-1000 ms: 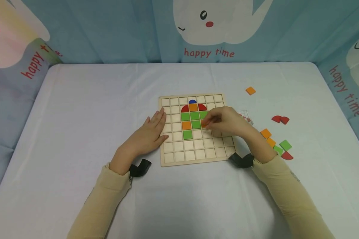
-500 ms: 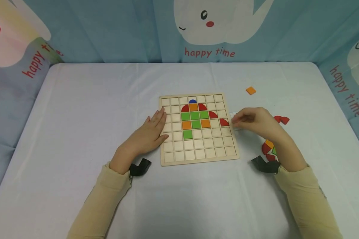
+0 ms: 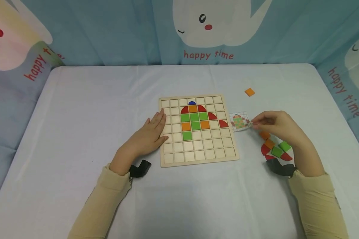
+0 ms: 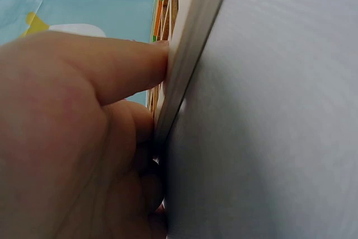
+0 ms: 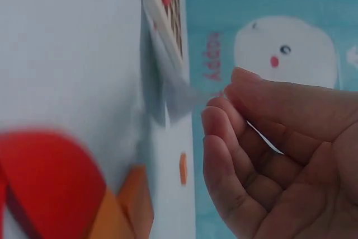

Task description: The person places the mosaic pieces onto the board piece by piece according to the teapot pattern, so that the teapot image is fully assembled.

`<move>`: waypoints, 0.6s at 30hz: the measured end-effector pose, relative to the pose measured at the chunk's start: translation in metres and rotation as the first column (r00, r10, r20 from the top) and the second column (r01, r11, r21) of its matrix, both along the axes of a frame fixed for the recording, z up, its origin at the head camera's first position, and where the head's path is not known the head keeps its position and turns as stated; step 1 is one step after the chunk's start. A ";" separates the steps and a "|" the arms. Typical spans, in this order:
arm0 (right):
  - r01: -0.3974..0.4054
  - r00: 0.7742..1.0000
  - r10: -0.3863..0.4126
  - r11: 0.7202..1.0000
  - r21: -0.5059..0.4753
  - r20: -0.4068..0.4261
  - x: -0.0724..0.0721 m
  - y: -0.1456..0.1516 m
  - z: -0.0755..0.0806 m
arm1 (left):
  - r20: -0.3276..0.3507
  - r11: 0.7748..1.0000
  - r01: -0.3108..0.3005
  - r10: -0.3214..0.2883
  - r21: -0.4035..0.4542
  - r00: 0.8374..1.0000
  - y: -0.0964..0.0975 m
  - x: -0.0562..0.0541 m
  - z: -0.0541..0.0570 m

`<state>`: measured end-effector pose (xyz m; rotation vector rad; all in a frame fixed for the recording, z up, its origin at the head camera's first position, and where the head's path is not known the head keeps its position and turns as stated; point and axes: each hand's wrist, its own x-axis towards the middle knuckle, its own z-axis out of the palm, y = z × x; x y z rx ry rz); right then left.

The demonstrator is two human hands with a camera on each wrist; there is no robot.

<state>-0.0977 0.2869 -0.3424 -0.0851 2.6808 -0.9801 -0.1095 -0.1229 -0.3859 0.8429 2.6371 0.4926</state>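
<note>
A wooden grid board [image 3: 198,155] carries colored pieces: green squares [image 3: 194,117], orange squares [image 3: 186,126], red quarter-circles [image 3: 212,116] and a blue half-circle [image 3: 192,103]. My left hand [image 3: 149,134] lies with straight fingers on its left border; in the left wrist view the thumb [image 4: 128,62] presses the board's edge [image 4: 193,32]. To the right of the board is a small printed card [image 3: 240,121] showing a similar colored pattern. My right hand [image 3: 276,124] pinches that card's right corner between thumb and index fingertips. In the right wrist view the card [image 5: 179,102] looks blurred and tilted up.
Loose orange, green and red pieces [image 3: 276,151] lie in a cluster below my right hand. A single orange square [image 3: 249,92] sits farther back on the white tablecloth [image 3: 107,93]. A blue printed curtain [image 3: 107,30] hangs behind the table.
My right hand has moved right, off the board, to the card, which is now uncovered and sits nearer the board. An orange square and red quarter-circles show on the board. The left hand stays put.
</note>
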 end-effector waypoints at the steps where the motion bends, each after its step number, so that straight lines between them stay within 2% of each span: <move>1: -0.010 1.000 0.010 1.000 0.003 0.000 0.000 0.003 -0.001 | 0.001 1.000 0.000 0.000 0.000 1.000 0.000 0.000 0.000; 8: -0.033 0.999 0.033 0.999 -0.004 0.016 -0.001 0.017 -0.004 | -0.003 1.000 0.002 -0.002 0.005 1.000 0.000 0.001 -0.001; 14: -0.036 0.996 0.031 0.998 0.057 0.090 0.000 0.026 -0.003 | -0.008 1.000 0.003 -0.003 0.003 1.000 0.000 0.000 -0.002; 18: -0.034 0.994 0.025 0.996 0.085 0.107 -0.002 0.032 -0.004 | -0.014 1.000 0.003 -0.003 0.003 1.000 0.000 0.000 -0.002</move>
